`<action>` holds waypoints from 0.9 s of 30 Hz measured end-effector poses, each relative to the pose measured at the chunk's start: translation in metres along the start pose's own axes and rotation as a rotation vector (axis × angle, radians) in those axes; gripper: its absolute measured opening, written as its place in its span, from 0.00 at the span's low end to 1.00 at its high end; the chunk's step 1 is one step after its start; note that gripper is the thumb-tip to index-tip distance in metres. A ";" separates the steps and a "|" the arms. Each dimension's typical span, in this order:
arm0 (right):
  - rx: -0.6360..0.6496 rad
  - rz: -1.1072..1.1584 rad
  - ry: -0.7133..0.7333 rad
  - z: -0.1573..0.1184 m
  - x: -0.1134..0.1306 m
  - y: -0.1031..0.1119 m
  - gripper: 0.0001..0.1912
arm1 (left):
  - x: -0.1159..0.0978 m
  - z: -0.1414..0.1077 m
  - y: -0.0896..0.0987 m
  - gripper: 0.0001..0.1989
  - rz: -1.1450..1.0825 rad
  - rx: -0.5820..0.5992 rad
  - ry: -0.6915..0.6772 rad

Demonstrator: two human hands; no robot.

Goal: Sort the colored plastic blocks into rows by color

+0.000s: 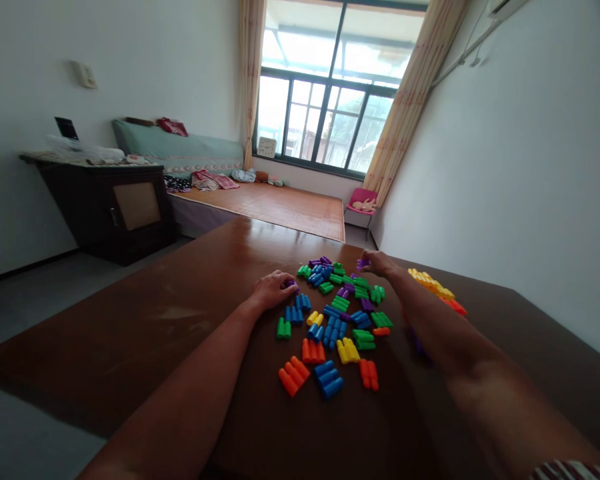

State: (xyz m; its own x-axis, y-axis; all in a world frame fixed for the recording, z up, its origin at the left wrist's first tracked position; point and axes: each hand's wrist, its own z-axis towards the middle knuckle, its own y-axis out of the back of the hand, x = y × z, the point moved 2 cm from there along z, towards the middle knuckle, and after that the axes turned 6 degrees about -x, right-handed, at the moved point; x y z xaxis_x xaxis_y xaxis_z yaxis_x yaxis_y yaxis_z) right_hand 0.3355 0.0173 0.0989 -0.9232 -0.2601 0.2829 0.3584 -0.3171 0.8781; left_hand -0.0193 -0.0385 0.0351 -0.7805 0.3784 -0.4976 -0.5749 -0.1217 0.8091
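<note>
Many plastic pieces shaped like joined pegs lie spread over the brown table (180,300), among them blue (329,379), orange (294,376), yellow (348,351) and green (364,339) ones. At the left edge of the spread, my left hand (274,289) has its fingers closed on a purple piece (290,285). My right hand (376,262) is at the far right side of the spread, with thumb and fingers pinched on another purple piece (363,264). Beyond my right forearm sit a group of yellow pieces (431,284) and some orange ones (455,306).
Past the table's far edge is a bed (280,207) with a mat and cloths. A dark cabinet (105,207) stands at the left, and a pink chair (363,199) with a soft toy is near the window. White walls flank the room.
</note>
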 end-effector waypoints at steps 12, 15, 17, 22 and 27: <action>-0.271 0.617 -0.529 -0.220 -0.048 0.099 0.28 | 0.008 0.008 -0.003 0.23 0.061 0.004 -0.096; -0.284 0.631 -0.614 -0.255 -0.064 0.098 0.27 | 0.009 0.008 -0.002 0.24 0.064 0.014 -0.120; -0.233 0.565 -0.642 -0.264 -0.070 0.098 0.26 | 0.010 0.007 -0.001 0.25 0.059 0.022 -0.137; -0.059 0.381 -0.653 -0.264 -0.069 0.094 0.25 | 0.014 0.008 -0.001 0.27 0.041 0.035 -0.147; 0.015 0.193 -0.623 -0.262 -0.060 0.089 0.25 | 0.016 0.009 -0.001 0.27 0.039 0.033 -0.153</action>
State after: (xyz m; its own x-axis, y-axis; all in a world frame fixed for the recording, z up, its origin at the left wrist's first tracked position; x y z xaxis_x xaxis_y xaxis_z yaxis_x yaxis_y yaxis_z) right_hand 0.4588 -0.2342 0.0585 -0.7516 0.2674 0.6030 0.5281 -0.3037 0.7930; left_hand -0.0286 -0.0241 0.0292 -0.7539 0.5097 -0.4144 -0.5348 -0.1097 0.8378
